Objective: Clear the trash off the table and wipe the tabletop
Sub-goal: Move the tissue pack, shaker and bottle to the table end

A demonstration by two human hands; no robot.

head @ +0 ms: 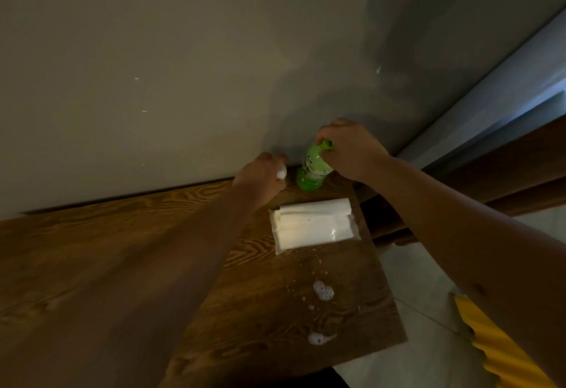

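Two hands: right hand (352,152) clamps green plastic bottle (312,170); left hand (260,176) pinches crumpled white tissue (281,172).

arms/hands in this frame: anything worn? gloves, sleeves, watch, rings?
Both forearms are bare up to the frame edge, with no gloves on the left hand or the right hand. No watch, bracelet or ring shows, though the frame is dim and soft. The only clothing in view is yellow ribbed fabric at the lower right, beside the right arm.
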